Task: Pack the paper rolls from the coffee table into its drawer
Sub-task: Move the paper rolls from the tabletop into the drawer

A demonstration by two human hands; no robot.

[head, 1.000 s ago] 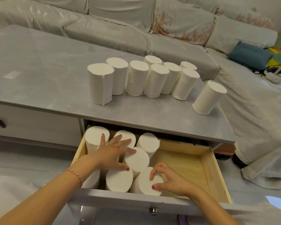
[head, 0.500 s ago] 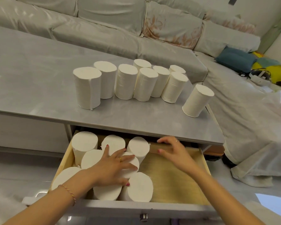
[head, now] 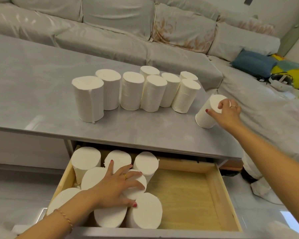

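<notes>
Several white paper rolls (head: 131,90) stand in a cluster on the grey coffee table (head: 33,75). One separate roll (head: 205,116) stands tilted near the table's right edge, and my right hand (head: 229,112) grips its top. Below, the wooden drawer (head: 188,195) is pulled out. Several rolls (head: 145,211) stand packed upright in its left half. My left hand (head: 116,187) lies flat with fingers spread on top of these drawer rolls, holding none of them. The drawer's right half is bare wood.
A pale sofa (head: 110,31) wraps around behind and to the right of the table. A blue cushion (head: 252,63) and a white headset (head: 281,82) lie on the sofa at the far right. The floor (head: 16,187) is glossy pale tile.
My right hand has left the drawer, risen over the table edge and closed on the separate roll at the right. My left hand stays pressed on the drawer rolls.
</notes>
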